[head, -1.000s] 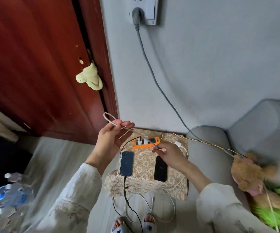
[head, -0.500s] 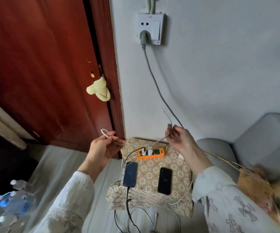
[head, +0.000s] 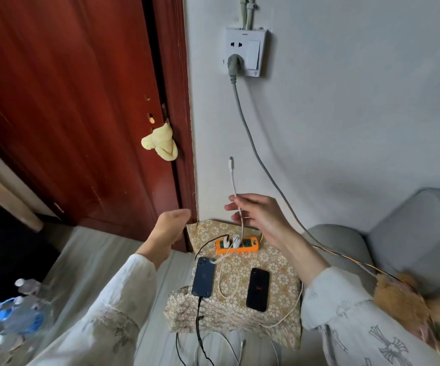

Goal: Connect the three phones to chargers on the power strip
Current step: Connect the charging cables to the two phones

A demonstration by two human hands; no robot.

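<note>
a: right hand [head: 259, 215] pinches the white cable [head: 233, 184] a little below its plug [head: 231, 162], which stands up above the fingers. left hand [head: 170, 225] hangs relaxed and holds nothing.

b: phones?

a: two lie on the stool [head: 279, 262]. blue phone [head: 203, 277] at left has a black lead at its near end. black phone [head: 258, 289] at right shows no lead. a third phone is not visible. strip [head: 237, 245] sits behind them with two white chargers plugged in.

b: how to do the step well?

a: judgement: slide the pinch up to the plug so it stops wobbling, steady the black phone with the left hand, push in straight. keep slack off the strip so the charger is not tugged out.
</note>
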